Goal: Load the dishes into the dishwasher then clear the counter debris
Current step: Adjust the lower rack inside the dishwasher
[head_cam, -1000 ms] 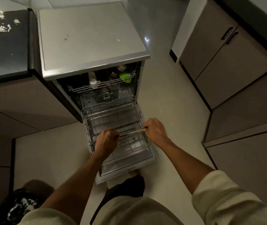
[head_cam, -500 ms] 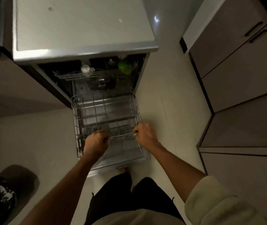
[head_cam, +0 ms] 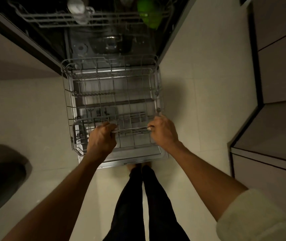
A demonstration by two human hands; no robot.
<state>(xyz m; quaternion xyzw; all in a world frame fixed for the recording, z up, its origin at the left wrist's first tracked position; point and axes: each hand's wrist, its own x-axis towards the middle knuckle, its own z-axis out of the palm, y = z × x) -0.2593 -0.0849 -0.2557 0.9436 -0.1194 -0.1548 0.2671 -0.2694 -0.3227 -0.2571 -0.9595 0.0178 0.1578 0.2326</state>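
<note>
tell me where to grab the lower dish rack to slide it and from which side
Grip the lower rack by its front rim bar, coming from the open front above the lowered door. That bar runs crosswise and stands clear, so fingers can curl over it. The left hand and right hand hold it there, spaced apart.

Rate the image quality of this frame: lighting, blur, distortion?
Head view: dim, warm light; the dishwasher interior is nearly black. The upper rack and green item are smeared by blur, while the lower rack and both hands, left hand and right hand, read sharper. Wide-angle bending curves the cabinet edges.
</note>
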